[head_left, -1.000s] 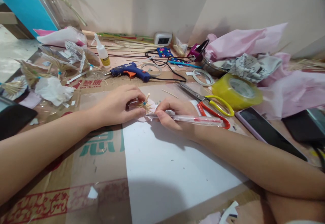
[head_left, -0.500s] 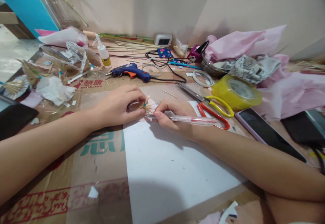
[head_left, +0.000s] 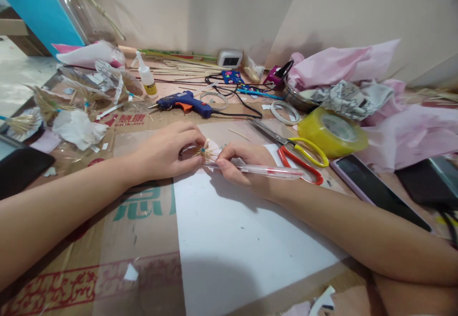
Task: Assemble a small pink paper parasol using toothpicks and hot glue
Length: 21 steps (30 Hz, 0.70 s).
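My left hand [head_left: 179,149] is closed around a small miniature umbrella frame of thin sticks [head_left: 203,151] with a blue knot at its hub. Behind the sticks shows a pale pink piece of paper [head_left: 213,147]. My right hand [head_left: 243,161] grips a clear pen with a red core [head_left: 268,169], its tip pointing left toward the frame. Whether the tip touches is too small to tell. Both hands rest at the top edge of a white sheet of paper [head_left: 222,239], which lies on flattened cardboard [head_left: 139,254].
Beyond my hands lie a blue glue gun [head_left: 184,102], a glue bottle [head_left: 146,77] and scissors [head_left: 286,144]. Yellow packing tape [head_left: 332,132] and a phone [head_left: 379,189] sit at right. Stick-and-paper pieces [head_left: 82,89] and a crumpled white paper [head_left: 78,127] are at left.
The stick frame has tilted or dropped slightly within my left hand, and more of the pink paper shows. The pen has barely shifted.
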### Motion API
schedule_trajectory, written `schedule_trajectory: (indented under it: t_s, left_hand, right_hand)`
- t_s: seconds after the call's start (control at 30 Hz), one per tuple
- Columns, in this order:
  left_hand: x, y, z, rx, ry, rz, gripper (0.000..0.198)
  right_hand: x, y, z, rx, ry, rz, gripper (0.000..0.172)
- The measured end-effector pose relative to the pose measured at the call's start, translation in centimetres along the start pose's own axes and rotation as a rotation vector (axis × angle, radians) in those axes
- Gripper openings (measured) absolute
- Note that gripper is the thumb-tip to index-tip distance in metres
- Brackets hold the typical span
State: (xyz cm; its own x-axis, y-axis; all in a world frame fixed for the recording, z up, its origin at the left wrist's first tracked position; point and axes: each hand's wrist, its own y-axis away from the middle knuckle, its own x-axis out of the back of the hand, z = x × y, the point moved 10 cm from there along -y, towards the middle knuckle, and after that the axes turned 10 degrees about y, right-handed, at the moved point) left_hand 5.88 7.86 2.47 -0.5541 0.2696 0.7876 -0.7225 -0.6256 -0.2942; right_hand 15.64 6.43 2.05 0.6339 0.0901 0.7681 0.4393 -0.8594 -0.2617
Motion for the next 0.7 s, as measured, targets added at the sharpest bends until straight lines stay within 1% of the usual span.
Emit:
schedule_trajectory:
  t_s: [0.2, 0.37, 0.6, 0.7]
  left_hand:
    - [-0.07, -0.08, -0.02, 0.005, 0.000, 0.000, 0.023]
    - [-0.07, -0.05, -0.06, 0.008, 0.003, -0.003, 0.023]
    - [-0.02, -0.02, 0.01, 0.010, -0.001, -0.005, 0.023]
    - [-0.01, 0.01, 0.00, 0.014, 0.002, -0.005, 0.023]
  right_hand:
    - [0.04, -0.05, -0.09, 0.023, 0.009, 0.017, 0.016]
    - [-0.12, -0.01, 0.09, 0.021, 0.017, 0.005, 0.017]
    - [-0.31, 0.07, 0.34, 0.007, -0.031, -0.015, 0.018]
    - [-0.13, 0.03, 0.30, 0.009, -0.011, 0.006, 0.017]
